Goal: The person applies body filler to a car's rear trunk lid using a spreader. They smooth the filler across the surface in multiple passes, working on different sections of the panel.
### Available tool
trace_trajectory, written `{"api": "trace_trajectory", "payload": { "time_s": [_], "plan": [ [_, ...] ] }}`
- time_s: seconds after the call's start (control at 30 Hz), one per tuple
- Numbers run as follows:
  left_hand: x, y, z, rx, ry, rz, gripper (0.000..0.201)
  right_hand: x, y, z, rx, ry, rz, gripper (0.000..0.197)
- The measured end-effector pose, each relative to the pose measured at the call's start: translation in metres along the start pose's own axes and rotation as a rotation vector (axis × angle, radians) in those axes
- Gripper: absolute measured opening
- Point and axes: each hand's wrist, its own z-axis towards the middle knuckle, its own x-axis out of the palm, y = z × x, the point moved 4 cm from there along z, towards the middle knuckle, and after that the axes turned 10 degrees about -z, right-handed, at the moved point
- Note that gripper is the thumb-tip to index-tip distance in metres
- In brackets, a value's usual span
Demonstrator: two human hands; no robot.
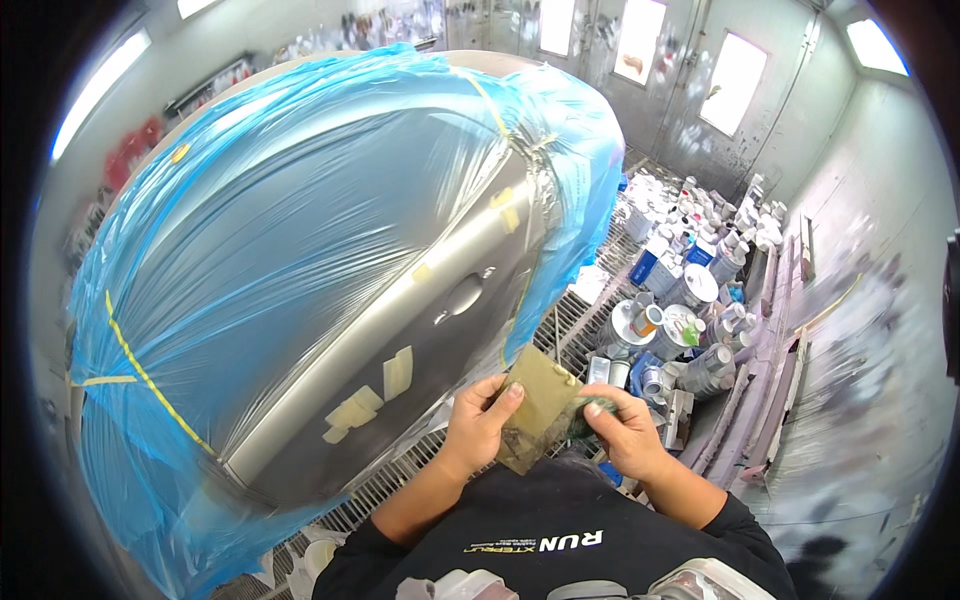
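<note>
My left hand (478,424) is closed on the left edge of an olive-tan rectangular sheet (541,396), its thumb flat on top. The sheet's lower part is darker and looks smudged. My right hand (628,434) pinches a dark green crumpled piece (580,424) against the sheet's right side. Whether the two are joined I cannot tell. Both hands are in front of my chest, to the right of a silver car door (390,320) with its handle (466,294). Patches of yellow masking tape (354,408) stick to the door.
Blue plastic film (570,150) covers the car around the door, held by yellow tape. Paint cans (630,325), bottles and cups crowd the floor grating (385,465) on the right. A paint-stained wall (880,260) stands beyond them, and lit doors (690,75) are at the back.
</note>
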Motion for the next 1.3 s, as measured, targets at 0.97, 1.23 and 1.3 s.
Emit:
{"api": "trace_trajectory", "payload": {
  "time_s": [0.97, 1.23, 1.3],
  "plan": [
    [0.179, 0.154, 0.152, -0.872, 0.451, 0.045, 0.034, -0.192, -0.127, 0.009, 0.272, -0.889, 0.569, 0.053],
    [0.135, 0.182, 0.141, -1.002, 0.234, 0.186, 0.028, -0.22, -0.166, -0.01, 0.249, -1.342, 0.488, 0.05],
    [0.134, 0.182, 0.148, -0.928, 0.231, 0.137, 0.026, -0.201, -0.165, -0.011, 0.166, -1.234, 0.391, 0.04]
  ]
}}
